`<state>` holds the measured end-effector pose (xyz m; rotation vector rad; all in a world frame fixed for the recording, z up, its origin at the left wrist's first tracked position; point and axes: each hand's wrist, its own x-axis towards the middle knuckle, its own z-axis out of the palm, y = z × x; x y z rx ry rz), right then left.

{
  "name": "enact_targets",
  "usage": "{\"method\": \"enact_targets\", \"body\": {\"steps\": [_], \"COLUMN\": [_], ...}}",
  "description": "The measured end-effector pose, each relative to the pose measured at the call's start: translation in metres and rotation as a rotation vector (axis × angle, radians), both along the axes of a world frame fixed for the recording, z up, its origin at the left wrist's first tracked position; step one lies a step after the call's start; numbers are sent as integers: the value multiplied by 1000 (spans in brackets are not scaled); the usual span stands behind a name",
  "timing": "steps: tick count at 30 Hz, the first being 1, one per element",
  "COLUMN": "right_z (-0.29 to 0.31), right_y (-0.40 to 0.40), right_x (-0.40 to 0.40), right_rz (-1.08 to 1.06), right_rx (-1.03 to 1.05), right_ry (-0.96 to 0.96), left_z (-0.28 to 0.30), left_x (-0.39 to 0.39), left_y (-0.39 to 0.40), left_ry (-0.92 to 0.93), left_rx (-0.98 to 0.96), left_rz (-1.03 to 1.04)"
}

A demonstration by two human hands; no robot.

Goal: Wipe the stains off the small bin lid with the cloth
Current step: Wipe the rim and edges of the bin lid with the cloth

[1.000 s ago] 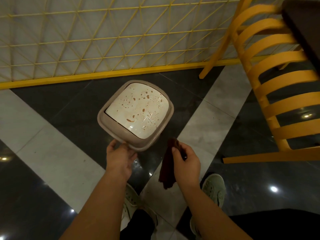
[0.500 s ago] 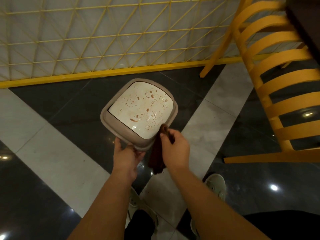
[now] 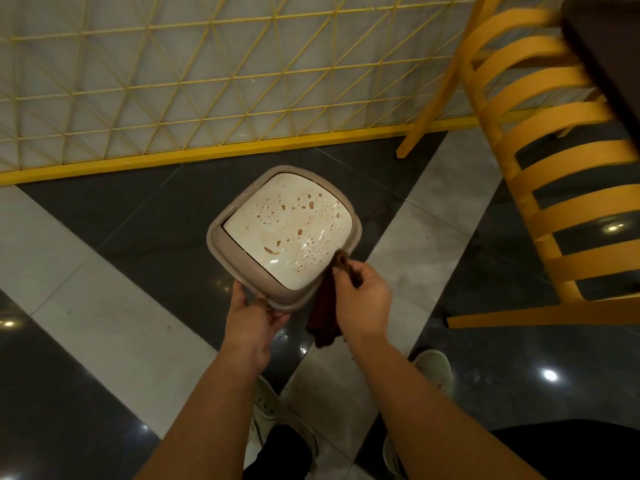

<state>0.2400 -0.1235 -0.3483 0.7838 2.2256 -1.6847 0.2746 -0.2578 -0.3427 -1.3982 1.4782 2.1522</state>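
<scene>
Your left hand (image 3: 254,315) grips the small bin lid's (image 3: 287,230) near rim; your right hand (image 3: 363,299) pinches the cloth (image 3: 323,317) at its near-right corner. Wiping hasn't begun: sweep across the stains (image 3: 304,206).

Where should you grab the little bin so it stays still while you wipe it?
Probably the taupe rim at the near corner, coming from your own side, where the left hand pinches it. The rim is a raised lip, and holding there leaves the stained white lid free for the cloth.
</scene>
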Motion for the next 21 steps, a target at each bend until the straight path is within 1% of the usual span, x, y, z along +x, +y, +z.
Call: {"method": "enact_targets", "body": {"steps": [3,6,8,10,14,17,19,21], "right_z": [-3,-5,-2,2,8,8,4,-1], "right_y": [-21,-24,-15,0,24,23,17,5], "right_x": [42,52,39,14,-37,-37,-13,21], "right_rz": [85,143,121,40,-42,-53,30,214], "right_rx": [-64,-57,-39,-29,63,98,98,119], "right_ry": [-27,-25,-29,-38,-31,-8,17,2], "left_z": [0,1,1,2,6,9,9,8], "left_x": [0,1,0,1,1,0,-2,-4], "left_y": [1,-2,-5,-7,-12,-17,-19,-22], "left_ry": [6,14,14,10,20,23,26,20], "left_rx": [-2,-14,-11,-3,16,1,-14,-21], "left_rz": [5,-21,-45,-68,-98,-112,-132,-157]}}
